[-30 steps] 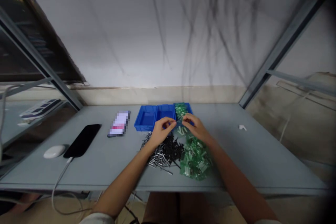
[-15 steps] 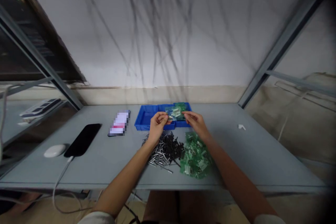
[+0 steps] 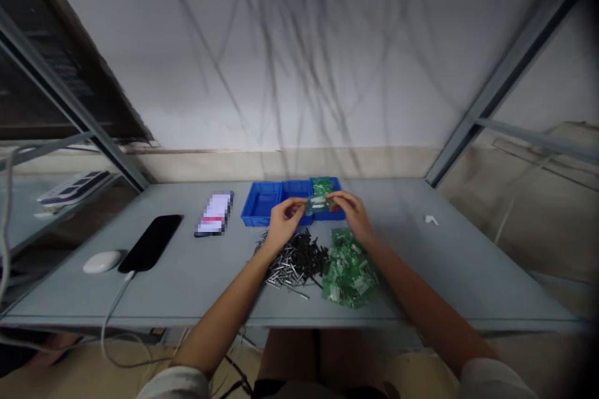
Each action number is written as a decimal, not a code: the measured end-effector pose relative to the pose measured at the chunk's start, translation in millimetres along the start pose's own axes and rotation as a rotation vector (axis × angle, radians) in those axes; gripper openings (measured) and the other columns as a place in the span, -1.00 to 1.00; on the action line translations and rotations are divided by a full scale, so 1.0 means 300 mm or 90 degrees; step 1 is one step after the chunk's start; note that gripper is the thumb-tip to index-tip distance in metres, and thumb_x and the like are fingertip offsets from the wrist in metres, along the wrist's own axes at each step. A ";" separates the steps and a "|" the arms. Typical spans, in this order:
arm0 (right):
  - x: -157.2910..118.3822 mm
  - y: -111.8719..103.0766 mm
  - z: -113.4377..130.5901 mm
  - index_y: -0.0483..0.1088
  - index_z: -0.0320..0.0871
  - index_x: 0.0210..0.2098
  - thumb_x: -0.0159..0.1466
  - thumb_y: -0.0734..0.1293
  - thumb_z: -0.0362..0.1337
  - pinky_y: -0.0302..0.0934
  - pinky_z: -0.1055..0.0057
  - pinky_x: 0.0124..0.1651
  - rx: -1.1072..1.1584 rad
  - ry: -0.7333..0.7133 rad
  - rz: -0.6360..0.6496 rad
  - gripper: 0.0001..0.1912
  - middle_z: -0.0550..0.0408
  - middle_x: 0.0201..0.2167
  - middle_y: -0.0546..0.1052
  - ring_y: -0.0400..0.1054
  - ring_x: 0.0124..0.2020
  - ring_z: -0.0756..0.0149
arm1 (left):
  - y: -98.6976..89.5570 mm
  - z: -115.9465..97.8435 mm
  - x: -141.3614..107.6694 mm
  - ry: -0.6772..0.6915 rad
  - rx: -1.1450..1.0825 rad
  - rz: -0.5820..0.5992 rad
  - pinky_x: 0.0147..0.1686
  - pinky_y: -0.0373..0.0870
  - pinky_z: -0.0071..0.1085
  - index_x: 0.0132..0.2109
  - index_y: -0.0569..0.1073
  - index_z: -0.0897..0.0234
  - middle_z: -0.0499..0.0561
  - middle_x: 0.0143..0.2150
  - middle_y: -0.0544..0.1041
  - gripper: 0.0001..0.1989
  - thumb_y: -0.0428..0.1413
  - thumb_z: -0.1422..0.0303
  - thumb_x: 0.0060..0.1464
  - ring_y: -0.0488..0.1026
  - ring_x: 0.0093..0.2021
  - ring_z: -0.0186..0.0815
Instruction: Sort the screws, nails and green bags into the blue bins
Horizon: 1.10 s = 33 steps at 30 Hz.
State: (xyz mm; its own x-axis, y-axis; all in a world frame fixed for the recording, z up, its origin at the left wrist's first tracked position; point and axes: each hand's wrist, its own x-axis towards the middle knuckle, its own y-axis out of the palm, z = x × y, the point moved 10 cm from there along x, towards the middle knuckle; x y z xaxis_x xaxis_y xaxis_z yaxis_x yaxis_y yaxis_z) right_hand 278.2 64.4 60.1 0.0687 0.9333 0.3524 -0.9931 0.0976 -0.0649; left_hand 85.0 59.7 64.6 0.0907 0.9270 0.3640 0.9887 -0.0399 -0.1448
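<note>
Right hand had closed in on the small packet (image 3: 319, 203), now pinched at both ends over the blue bin (image 3: 258, 219), just clear of its rim. Left hand (image 3: 284, 223) and right hand (image 3: 354, 212) were together, both clamped on it. Packet judged light, soft and slippery, its green contents possibly fragile; the ends looked the safest hold. A green bag (image 3: 322, 186) lay in the bin. A pin heap (image 3: 294, 260) and a green packet heap (image 3: 349, 269) lay on the bench (image 3: 421, 262) below.
</note>
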 end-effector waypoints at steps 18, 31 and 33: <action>0.000 -0.033 0.018 0.42 -0.11 -0.14 0.12 0.42 -0.10 0.31 0.26 -0.19 -0.081 -0.064 -0.025 -0.64 0.12 -0.46 0.55 0.44 -0.37 0.23 | 0.061 -0.049 -0.019 0.146 0.169 0.098 0.03 0.45 -0.18 0.03 0.54 0.26 0.13 0.01 0.58 -0.69 0.05 0.38 0.17 0.53 -0.01 -0.19; 0.031 -0.069 -0.024 0.43 -0.08 -0.36 0.18 0.29 -0.22 0.23 0.18 -0.08 -0.331 -0.139 -0.027 -0.89 0.06 -0.43 0.58 0.45 -0.29 0.15 | 0.121 -0.070 -0.045 0.189 0.202 0.184 0.01 0.41 -0.25 -0.09 0.55 0.22 0.09 -0.10 0.58 -0.78 0.04 0.37 0.19 0.50 -0.06 -0.25; 0.029 -0.064 -0.027 0.44 -0.09 -0.36 0.18 0.30 -0.23 0.19 0.15 -0.05 -0.385 -0.142 -0.029 -0.89 0.06 -0.40 0.59 0.44 -0.28 0.14 | 0.135 -0.074 -0.056 0.193 0.214 0.203 -0.01 0.41 -0.27 -0.10 0.55 0.23 0.08 -0.11 0.58 -0.78 0.03 0.38 0.20 0.51 -0.08 -0.26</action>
State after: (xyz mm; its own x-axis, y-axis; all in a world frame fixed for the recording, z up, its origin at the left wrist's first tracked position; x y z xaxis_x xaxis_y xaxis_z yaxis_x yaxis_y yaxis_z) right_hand 298.7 73.4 56.8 0.0227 0.8357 0.5488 -0.7563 0.3733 -0.5372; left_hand 126.3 34.3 73.1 0.4584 0.7379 0.4954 0.8187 -0.1336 -0.5585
